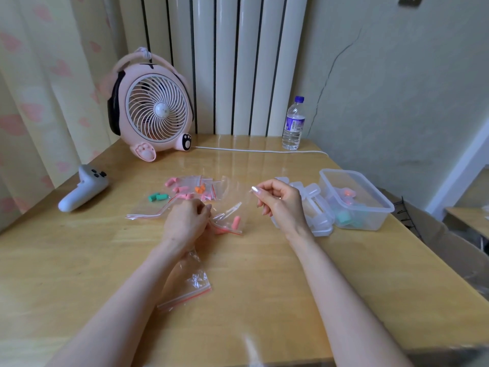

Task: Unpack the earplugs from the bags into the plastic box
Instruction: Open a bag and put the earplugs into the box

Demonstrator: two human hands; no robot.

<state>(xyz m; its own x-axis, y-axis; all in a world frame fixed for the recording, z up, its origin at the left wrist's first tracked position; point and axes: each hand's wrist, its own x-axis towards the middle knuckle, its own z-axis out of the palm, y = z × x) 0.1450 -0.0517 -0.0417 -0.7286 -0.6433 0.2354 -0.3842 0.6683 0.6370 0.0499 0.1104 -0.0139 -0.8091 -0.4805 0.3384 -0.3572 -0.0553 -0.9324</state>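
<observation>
Now, from the left: we see the unopened bags (190,190) of pink, orange and green earplugs lying in a loose pile on the table (264,274), just beyond our left hand (185,221). That hand curls its fingers round the red zip edge of the zip bag (232,206), low near the tabletop. The bag slants up and to the right, with pink earplugs (235,221) sitting in its lower part. Our right hand (280,201) pinches the bag's clear upper edge between thumb and forefinger, as far as we can tell. Further right lies the lid (315,210), then the open plastic box (370,222) with a few earplugs inside. The box is right of both hands, so we judge the right hand nearer for the tip-out.
</observation>
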